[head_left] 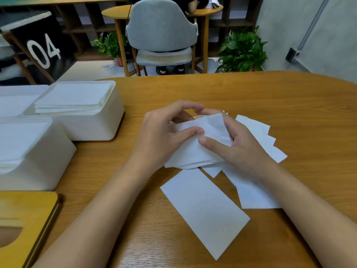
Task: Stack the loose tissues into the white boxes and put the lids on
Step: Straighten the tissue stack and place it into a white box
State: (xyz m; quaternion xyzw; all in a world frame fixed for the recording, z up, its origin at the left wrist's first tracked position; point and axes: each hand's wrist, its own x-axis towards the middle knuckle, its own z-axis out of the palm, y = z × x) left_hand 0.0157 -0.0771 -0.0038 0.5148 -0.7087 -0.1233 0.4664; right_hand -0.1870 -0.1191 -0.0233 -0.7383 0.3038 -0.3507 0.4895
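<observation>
Loose tissues (204, 207) scattered on wooden surface (270, 97); left hand (164, 136) and right hand (239, 149) both pinch crumpled top tissue (214, 128). Tissue-filled white boxes (92, 122) stand left, open-topped.

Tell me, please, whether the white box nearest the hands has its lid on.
Off: the white box is open-topped, stacked tissues showing inside.

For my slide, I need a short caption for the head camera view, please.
Left grip and right grip hold loose tissues at a wooden table, beside open white boxes filled with tissues.

Left hand (164, 136), right hand (237, 147): bare; forearms (108, 200) bare.
</observation>
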